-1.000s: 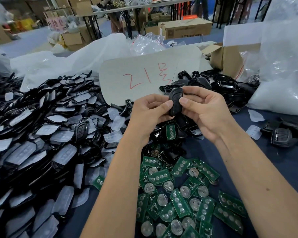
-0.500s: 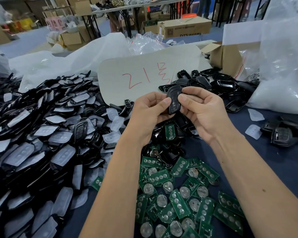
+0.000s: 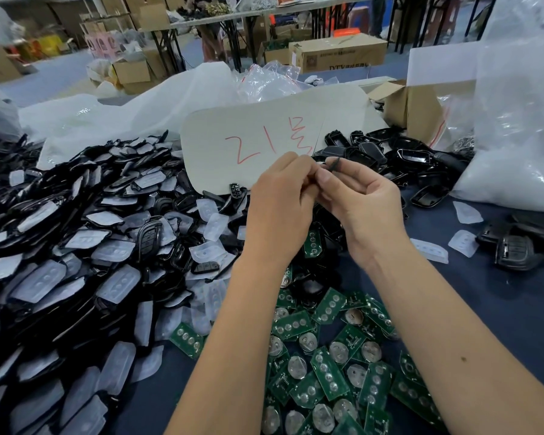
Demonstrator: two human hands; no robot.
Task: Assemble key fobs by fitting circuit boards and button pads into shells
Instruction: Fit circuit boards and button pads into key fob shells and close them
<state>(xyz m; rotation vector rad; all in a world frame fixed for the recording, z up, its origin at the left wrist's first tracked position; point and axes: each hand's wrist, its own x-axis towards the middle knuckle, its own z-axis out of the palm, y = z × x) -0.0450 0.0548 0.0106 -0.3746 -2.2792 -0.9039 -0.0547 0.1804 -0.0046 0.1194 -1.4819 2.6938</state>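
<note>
Item: key fob point(image 3: 331, 166), now turned edge-on where earlier I was seeing its broad face. I am watching my left hand point(image 3: 280, 202) and right hand point(image 3: 358, 199) pinching it together at 12 o'clock above the circuit boards point(image 3: 327, 368); shell pile point(image 3: 76, 246) lying at 9 o'clock.

A white card point(image 3: 264, 146) marked in red leans against plastic bags point(image 3: 139, 111), with cardboard boxes point(image 3: 336, 54) behind.

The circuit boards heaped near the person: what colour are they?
Green, with silver round contacts; the circuit boards show best in the head view.
</note>
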